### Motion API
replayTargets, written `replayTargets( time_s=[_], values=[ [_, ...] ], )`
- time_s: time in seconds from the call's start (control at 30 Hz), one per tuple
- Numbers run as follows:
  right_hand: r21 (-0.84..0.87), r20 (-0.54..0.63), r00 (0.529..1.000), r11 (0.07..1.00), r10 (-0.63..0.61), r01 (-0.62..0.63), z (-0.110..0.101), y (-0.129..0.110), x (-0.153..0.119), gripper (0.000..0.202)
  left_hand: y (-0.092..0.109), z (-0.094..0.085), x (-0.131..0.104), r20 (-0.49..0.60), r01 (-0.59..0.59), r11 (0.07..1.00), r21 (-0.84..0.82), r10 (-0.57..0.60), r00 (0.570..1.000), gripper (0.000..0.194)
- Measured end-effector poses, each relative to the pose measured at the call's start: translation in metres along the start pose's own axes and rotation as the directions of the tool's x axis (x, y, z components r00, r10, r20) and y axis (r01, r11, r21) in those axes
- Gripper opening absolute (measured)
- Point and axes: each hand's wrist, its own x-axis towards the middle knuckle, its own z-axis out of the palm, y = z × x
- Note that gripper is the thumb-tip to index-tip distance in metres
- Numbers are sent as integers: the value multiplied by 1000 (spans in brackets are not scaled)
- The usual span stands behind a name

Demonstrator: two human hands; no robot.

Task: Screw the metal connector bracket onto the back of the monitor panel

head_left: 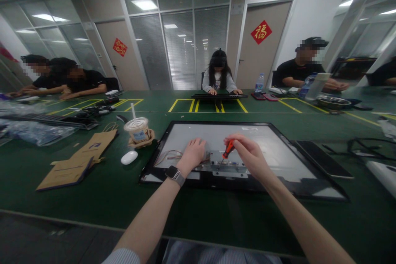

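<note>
A flat display panel (262,140) with a black frame lies back side up on the green table. Between my wrists, at its near edge, sits a metal bracket box (229,170) with small ports or parts along it. My right hand (249,152) grips a red-and-black screwdriver (229,148), whose shaft slants down to the bracket box; the tip's exact contact is too small to tell. My left hand (195,151) lies palm down on the panel just left of the box, fingers laid forward. Thin cables (168,154) run on the panel beside it.
Left of the panel are a white mouse (129,157), a drink cup (136,128) with a straw and a brown paper bag (77,159). On the right lie a dark flat slab (323,159) and black cables (361,148). Several people sit across the table (198,218).
</note>
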Motion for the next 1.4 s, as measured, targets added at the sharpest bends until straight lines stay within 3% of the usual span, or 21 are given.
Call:
replayTargets(
  time_s=[0.73, 0.9, 1.1, 1.23, 1.4],
  values=[
    [138, 4, 1000, 990, 5, -5, -1, 7, 1, 15, 0, -1, 0, 2, 6, 1000, 13, -6, 1000, 34],
    [142, 64, 995, 986, 74, -83, 0, 8, -1, 25, 1, -3, -1, 5, -3, 1000, 14, 3, 1000, 33],
    [112, -11, 1000, 994, 11, -10, 2, 4, 0, 21, 1, -2, -1, -2, -1, 1000, 14, 1, 1000, 35],
    [66, 1, 1000, 998, 18, -18, 0, 1, 1, 18, 0, -1, 0, -2, 6, 1000, 7, -6, 1000, 35],
    [151, -10, 1000, 988, 28, -26, 0, 5, 1, 20, -2, 1, 0, 3, -48, 998, 33, 48, 999, 36]
  ],
)
